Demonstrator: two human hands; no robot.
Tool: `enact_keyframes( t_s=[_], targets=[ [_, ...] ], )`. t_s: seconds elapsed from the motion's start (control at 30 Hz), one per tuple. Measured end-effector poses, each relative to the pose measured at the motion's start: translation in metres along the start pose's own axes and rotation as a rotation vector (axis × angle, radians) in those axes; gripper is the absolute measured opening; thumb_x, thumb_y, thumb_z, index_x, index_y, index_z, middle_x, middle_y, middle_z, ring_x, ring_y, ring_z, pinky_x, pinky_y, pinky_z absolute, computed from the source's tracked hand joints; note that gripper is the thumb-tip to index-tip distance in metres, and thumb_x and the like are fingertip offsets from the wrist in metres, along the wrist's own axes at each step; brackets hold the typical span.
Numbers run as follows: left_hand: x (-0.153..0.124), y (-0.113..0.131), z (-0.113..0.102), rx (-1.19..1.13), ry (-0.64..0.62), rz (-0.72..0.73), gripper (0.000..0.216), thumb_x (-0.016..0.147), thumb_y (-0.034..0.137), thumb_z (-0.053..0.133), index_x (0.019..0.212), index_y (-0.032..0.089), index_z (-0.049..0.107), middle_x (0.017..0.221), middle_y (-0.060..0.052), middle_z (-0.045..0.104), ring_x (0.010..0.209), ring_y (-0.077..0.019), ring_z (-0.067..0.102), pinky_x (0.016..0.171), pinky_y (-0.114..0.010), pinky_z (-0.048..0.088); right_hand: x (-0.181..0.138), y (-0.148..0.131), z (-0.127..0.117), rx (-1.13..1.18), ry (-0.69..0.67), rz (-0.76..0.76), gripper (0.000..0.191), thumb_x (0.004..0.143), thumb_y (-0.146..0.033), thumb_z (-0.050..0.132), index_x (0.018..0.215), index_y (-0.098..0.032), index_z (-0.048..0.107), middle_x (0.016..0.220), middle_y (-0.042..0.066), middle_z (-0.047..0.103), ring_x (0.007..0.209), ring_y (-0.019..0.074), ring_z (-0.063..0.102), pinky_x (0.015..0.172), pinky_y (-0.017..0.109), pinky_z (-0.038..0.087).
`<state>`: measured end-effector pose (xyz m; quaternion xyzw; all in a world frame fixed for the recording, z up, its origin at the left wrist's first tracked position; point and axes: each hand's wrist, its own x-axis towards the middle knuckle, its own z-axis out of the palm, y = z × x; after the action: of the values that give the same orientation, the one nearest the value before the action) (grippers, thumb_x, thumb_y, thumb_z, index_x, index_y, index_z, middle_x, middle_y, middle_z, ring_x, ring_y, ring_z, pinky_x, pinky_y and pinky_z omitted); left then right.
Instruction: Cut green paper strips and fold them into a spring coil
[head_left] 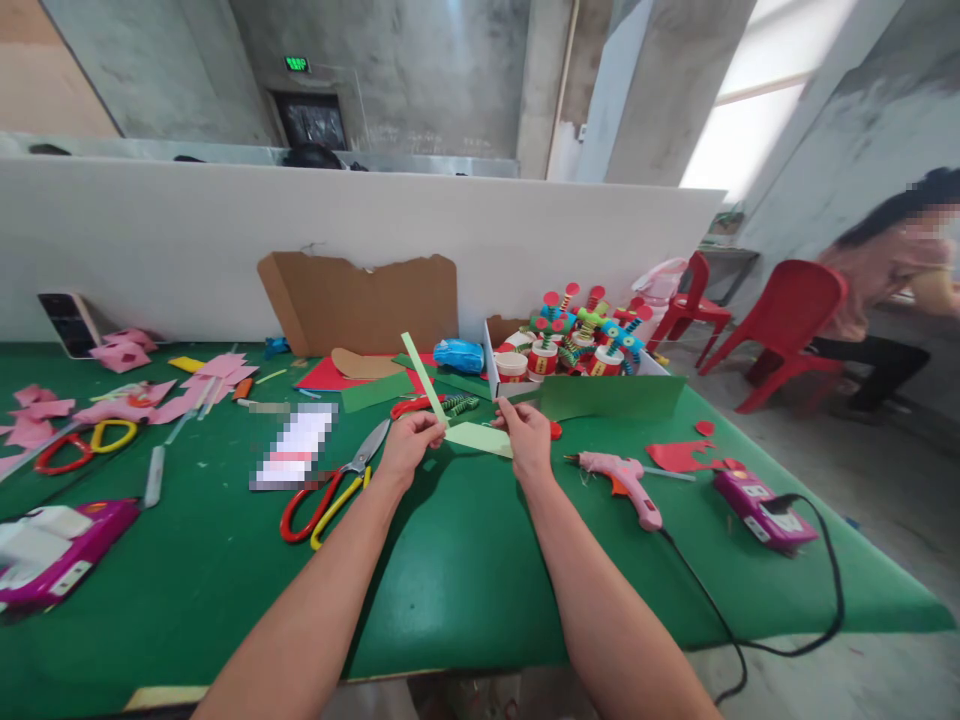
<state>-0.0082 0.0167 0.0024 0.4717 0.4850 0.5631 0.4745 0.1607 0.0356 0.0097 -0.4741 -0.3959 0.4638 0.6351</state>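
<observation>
My left hand (411, 446) pinches the lower end of a narrow light green paper strip (424, 378), which points up and away to the left. A wider light green paper piece (480, 438) spans the gap between my hands. Its left end meets the fingers of my left hand; whether they grip it too, I cannot tell. The closed fingers of my right hand (527, 438) are at its other end. Left of my left hand lies a pair of scissors (337, 488) with red and yellow handles. A pink glue gun (621, 480) rests to the right of my right hand.
A white box (492, 360) of spring figures stands at the back, behind a dark green sheet (611, 398). Purple power strips (763, 510) sit at both sides. Pink paper scraps (217, 368) and a second pair of scissors (90, 445) lie left. A person (885, 270) sits far right.
</observation>
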Motion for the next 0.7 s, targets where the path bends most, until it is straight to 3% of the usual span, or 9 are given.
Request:
enact_keyframes(
  t_s=[0.1,0.2,0.37,0.53,0.6,0.7],
  targets=[
    [0.003,-0.002,-0.005,-0.002,0.048,-0.004,0.031,0.052,0.042,0.078,0.056,0.016,0.060,0.052,0.001,0.055,0.049,-0.0095,0.047,0.052,-0.023,0.037,0.007,-0.003,-0.008,0.047,0.082,-0.080,0.034,0.062,-0.051,0.071,0.057,-0.019,0.059,0.050,-0.003,0.057,0.055,0.0132,0.054,0.062,0.027,0.045],
    [0.005,-0.003,-0.008,-0.022,0.109,-0.018,0.034,0.051,0.044,0.079,0.056,0.016,0.059,0.052,0.001,0.055,0.049,-0.0092,0.048,0.052,-0.023,0.038,0.008,-0.002,-0.009,0.114,0.173,-0.118,0.035,0.064,-0.053,0.069,0.066,-0.019,0.059,0.050,-0.005,0.055,0.053,0.0125,0.052,0.061,0.027,0.045],
    [0.006,-0.003,-0.007,-0.185,0.212,-0.036,0.039,0.048,0.046,0.080,0.061,0.017,0.057,0.056,0.003,0.056,0.051,-0.0085,0.049,0.053,-0.023,0.040,0.000,0.001,-0.001,0.190,0.077,0.015,0.042,0.068,-0.060,0.062,0.064,-0.018,0.060,0.055,-0.002,0.058,0.047,0.0106,0.050,0.055,0.028,0.046],
    [0.005,-0.001,-0.005,-0.278,0.274,-0.040,0.043,0.046,0.045,0.081,0.064,0.017,0.055,0.056,0.004,0.054,0.051,-0.0074,0.047,0.053,-0.022,0.040,-0.002,-0.002,-0.001,0.228,0.153,-0.025,0.038,0.065,-0.055,0.068,0.074,-0.018,0.065,0.059,-0.003,0.060,0.047,0.0077,0.048,0.054,0.025,0.047],
    [0.003,0.001,-0.003,-0.297,0.238,-0.061,0.042,0.046,0.044,0.082,0.064,0.017,0.056,0.056,0.004,0.054,0.051,-0.0074,0.048,0.053,-0.022,0.040,-0.005,-0.001,0.001,0.162,0.049,0.065,0.040,0.066,-0.057,0.067,0.069,-0.017,0.066,0.060,-0.001,0.061,0.045,0.0073,0.048,0.052,0.024,0.046],
    [-0.001,0.001,0.005,-0.284,0.136,-0.088,0.039,0.048,0.043,0.082,0.063,0.016,0.059,0.055,0.004,0.054,0.051,-0.0079,0.048,0.053,-0.022,0.039,-0.016,0.004,0.012,0.032,-0.226,0.219,0.039,0.064,-0.055,0.069,0.065,-0.016,0.068,0.064,0.002,0.065,0.045,0.0077,0.049,0.049,0.024,0.045]
  ],
)
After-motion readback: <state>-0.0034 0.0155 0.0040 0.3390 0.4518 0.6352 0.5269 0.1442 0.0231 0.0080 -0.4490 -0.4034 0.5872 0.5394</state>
